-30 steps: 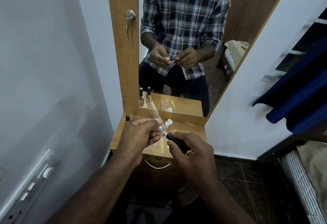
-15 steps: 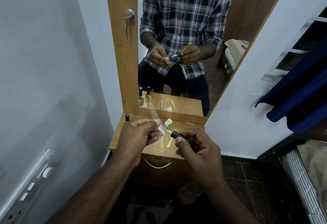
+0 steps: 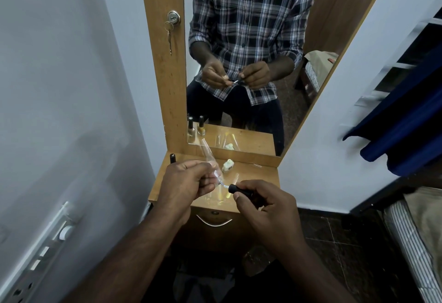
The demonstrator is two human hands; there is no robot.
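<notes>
Two hands meet above the tabletop [image 3: 260, 178]. The left hand [image 3: 189, 183] curls its fingers, pinching a small pale piece [image 3: 218, 178] at their tips. Bristles [image 3: 224, 185] touch that piece, running right to a black brush cap [image 3: 240, 190] gripped by the curled right hand [image 3: 267, 204].

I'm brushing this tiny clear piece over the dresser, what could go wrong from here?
The brush on the black plastic handle in your right hand works right at the small clear piece pinched by your left hand, so it may smear your skin. A drip could mark the wooden dresser top. A stray move might tip the small white plastic bottle.
</notes>
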